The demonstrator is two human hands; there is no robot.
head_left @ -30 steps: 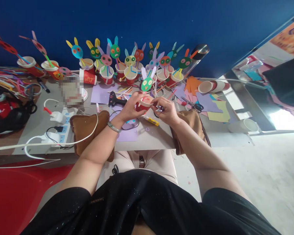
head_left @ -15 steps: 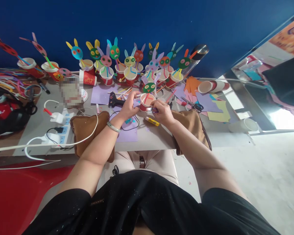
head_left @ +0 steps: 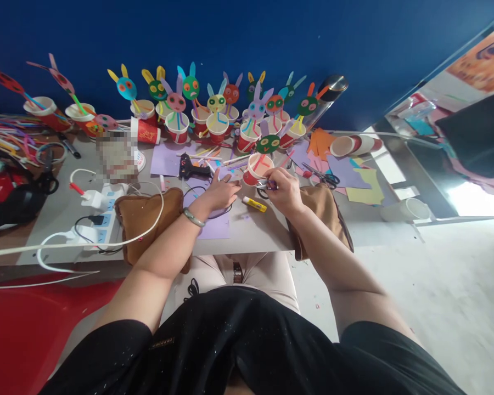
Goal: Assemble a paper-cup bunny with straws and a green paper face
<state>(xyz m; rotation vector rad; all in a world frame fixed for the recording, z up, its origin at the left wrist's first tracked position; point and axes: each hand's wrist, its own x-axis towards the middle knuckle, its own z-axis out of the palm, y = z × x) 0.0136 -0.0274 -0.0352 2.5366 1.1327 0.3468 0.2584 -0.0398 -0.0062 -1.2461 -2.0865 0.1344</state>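
A red and white paper cup (head_left: 253, 174) with a green, purple-eared paper rabbit head (head_left: 268, 144) stands near the middle of the table. Close against its right side, my right hand (head_left: 287, 190) is closed on small scissors (head_left: 270, 185), whose metal part points left in front of the cup. My left hand (head_left: 221, 193) is apart from the cup, to its left, with fingers spread and nothing held. A yellow glue stick (head_left: 254, 204) lies between the hands. Beyond my left hand is a black glue gun (head_left: 193, 168).
Several cups with rabbit heads (head_left: 177, 125) line the blue wall. Brown cushions (head_left: 156, 222) lie under both forearms. A power strip (head_left: 110, 216) with cables is at left; paper pieces (head_left: 349, 173) and larger scissors (head_left: 323, 174) are at right.
My left hand has let go of the cup and come down toward me. The cup and my right hand with the small scissors have shifted to the right.
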